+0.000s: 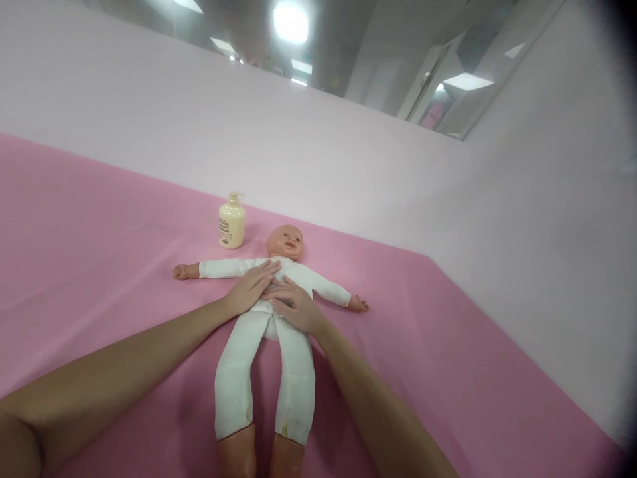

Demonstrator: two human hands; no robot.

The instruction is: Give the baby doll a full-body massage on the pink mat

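Note:
A baby doll (296,358) with a white cloth body lies on its back, head away from me and arms spread wide. My left hand (253,285) rests flat on its chest, fingers stretched out and pointing up to the right. Just below and to the right, my right hand (292,302) lies on the doll's torso with its fingers extended to the left. The fingers of both hands come close together at the middle of the chest and cover part of it. Neither hand grips anything.
A pale yellow pump bottle (231,226) stands near the doll's head, by the wall. The doll lies on a pink sheet (124,265) over a padded surface. A white wall (298,146) rises behind and on the right, with a reflective pane (328,46) above.

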